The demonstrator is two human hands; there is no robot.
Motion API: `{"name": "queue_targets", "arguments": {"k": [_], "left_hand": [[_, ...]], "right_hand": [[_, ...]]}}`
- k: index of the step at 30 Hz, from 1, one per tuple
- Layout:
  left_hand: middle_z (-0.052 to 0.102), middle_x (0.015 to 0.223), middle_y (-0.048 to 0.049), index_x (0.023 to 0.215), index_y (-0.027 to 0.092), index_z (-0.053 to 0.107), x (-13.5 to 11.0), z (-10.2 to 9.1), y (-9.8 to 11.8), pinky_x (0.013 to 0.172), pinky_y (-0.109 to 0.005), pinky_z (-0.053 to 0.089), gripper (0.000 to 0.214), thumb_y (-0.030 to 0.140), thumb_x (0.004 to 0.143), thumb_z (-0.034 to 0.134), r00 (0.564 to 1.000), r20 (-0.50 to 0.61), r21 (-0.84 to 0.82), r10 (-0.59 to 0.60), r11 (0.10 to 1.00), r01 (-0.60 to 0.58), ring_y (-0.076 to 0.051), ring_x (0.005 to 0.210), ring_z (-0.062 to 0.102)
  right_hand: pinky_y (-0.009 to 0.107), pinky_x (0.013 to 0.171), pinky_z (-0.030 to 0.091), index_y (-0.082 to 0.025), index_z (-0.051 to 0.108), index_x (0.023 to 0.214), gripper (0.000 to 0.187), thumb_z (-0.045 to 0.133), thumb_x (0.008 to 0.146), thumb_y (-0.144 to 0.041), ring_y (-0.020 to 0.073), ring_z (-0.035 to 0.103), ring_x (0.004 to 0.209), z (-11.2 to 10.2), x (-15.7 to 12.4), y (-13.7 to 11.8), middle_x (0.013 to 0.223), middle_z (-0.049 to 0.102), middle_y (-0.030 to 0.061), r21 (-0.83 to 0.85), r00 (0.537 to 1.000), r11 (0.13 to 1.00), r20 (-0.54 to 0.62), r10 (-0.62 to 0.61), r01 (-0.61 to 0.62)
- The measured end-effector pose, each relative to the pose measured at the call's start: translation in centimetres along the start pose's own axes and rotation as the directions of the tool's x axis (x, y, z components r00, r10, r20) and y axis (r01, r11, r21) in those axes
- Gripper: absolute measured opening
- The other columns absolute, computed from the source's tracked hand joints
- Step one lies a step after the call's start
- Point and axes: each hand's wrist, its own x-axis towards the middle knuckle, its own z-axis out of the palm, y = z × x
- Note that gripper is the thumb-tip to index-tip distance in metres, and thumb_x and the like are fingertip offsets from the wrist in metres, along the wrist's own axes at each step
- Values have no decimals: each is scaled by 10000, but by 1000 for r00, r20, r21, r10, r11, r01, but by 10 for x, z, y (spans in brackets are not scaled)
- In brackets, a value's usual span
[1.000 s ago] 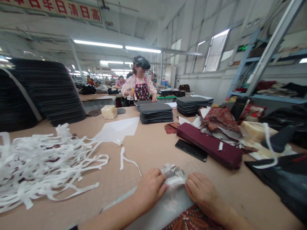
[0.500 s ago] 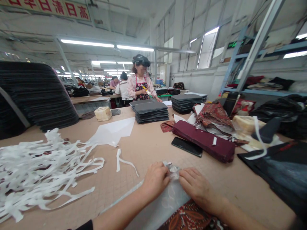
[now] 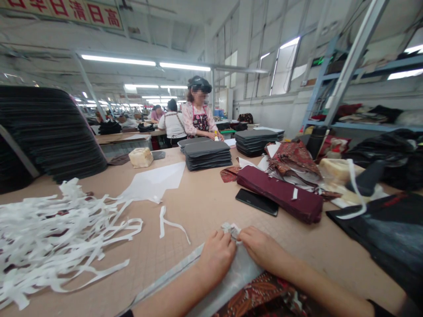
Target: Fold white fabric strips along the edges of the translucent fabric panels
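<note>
Head view: sheet gathered on the near side of the phone.
The sheet's crumpled end appears pinched by the left hand and right hand, fingers curled, tips hidden. By uneven pulling, the sheet could be torn; by a brushing right forearm, the cloth on that side could be shifted.

I find this to be a factory workshop handling cut cloth and sheet material. Rows of fluorescent tubes run back through a long, high hall; a banner with large red characters is mounted overhead. The broad counter before me carries stacks of dark sheets, a tangle of white strips and crumpled patterned cloth. An aproned person stands beyond the stacks, other people farther back. Shelving at right holds heaped fabrics.
</note>
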Motion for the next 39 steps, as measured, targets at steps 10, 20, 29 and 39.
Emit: {"name": "queue_targets", "arguments": {"k": [10,20,29,39], "left_hand": [[617,883,-45,897,181,622,-23,-19,-8,735,-336,404,165,216,896,461,981,152,-95,-120,986,136,-211,851,539],[577,967,-86,1028,117,560,-48,-11,-3,739,-343,480,218,101,915,374,990,138,12,5,1000,-7,-210,857,522],[593,1014,-75,1116,136,527,-180,-31,-38,771,-311,454,355,-4,796,463,977,162,187,-141,976,110,-204,862,529],[581,918,-57,1005,150,545,-257,-59,-43,773,-339,398,168,106,876,446,959,-28,96,-283,954,284,-198,803,490]], "right_hand": [[285,783,419,-175,601,907,252,398,849,-38,181,524,882,-5,0,-4,934,597,48,-3,998,1000,59,7,-7],[314,765,438,-146,580,1081,267,489,843,-66,222,550,893,-13,-1,-14,1002,605,100,-187,984,969,100,-147,164],[303,762,454,-112,592,1086,340,441,802,-1,220,580,889,-11,-2,-8,1009,628,121,-268,964,927,105,-245,264],[322,537,428,-151,656,693,339,423,627,87,238,591,611,-7,41,-27,708,654,110,-382,856,773,328,-400,507]]}}
